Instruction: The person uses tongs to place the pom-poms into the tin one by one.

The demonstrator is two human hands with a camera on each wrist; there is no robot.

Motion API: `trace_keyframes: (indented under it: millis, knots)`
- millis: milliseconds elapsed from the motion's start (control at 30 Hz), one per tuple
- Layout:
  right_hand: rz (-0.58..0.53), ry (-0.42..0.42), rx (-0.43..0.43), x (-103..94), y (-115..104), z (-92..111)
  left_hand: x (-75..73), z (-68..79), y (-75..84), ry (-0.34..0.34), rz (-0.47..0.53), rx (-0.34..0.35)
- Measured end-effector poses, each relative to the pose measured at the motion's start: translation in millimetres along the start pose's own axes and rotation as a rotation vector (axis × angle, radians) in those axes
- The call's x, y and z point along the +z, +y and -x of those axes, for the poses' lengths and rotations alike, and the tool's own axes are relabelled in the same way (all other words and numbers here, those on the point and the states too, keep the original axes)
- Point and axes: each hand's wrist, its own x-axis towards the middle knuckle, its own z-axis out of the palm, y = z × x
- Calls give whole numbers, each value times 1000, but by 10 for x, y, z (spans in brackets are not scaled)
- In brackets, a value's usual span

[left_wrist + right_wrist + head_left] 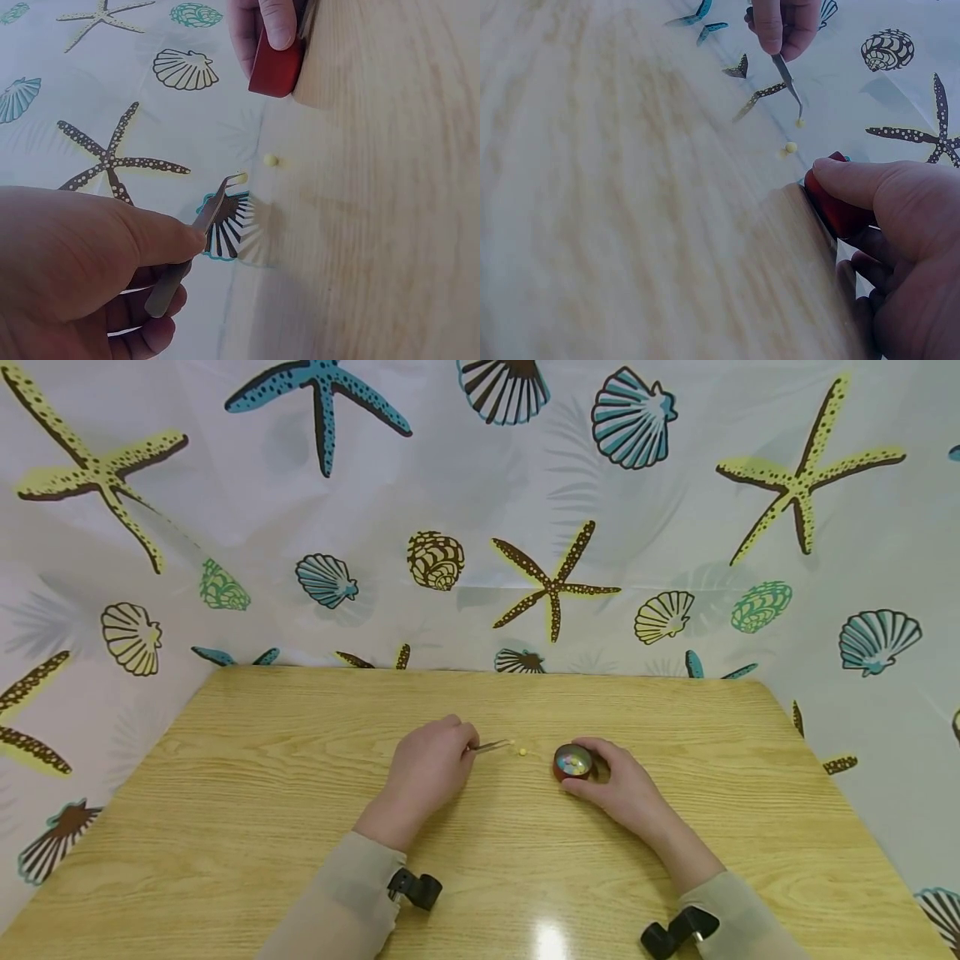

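Observation:
My left hand (433, 762) pinches a pair of metal tweezers (212, 211) between thumb and fingers, with the bent tips pointing right. A small yellow ball (241, 178) is at those tips; whether they grip it I cannot tell. Close beside it, a second yellow ball (522, 752) lies on the table. To the right of both, my right hand (628, 789) holds a small round red tin (560, 774) upright on the tabletop, thumb and fingers curled round its side. Several pink, yellow and blue balls (574, 766) are inside the tin, seen from above.
The wooden table (300, 827) spreads out around both hands. A white cloth (465, 627) printed with shells and starfish stands along the back and both sides. Each sleeve carries a black wrist mount, such as the left mount (416, 889).

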Motion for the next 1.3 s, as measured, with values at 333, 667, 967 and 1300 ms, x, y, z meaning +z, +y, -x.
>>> trace_keyframes:
  millis: [333, 667, 967, 1300]
  knots:
    - [16, 5, 28, 13, 40, -4, -112, -2, 124, 40, 48, 40]
    - [23, 7, 28, 36, 50, -4, -127, 0, 354, 49, 35, 110]
    - [20, 7, 31, 46, 27, -11, -69, -40, 568, 22, 55, 155]
    - [20, 18, 19, 31, 40, -28, 35, -56, 618, -3, 24, 170]
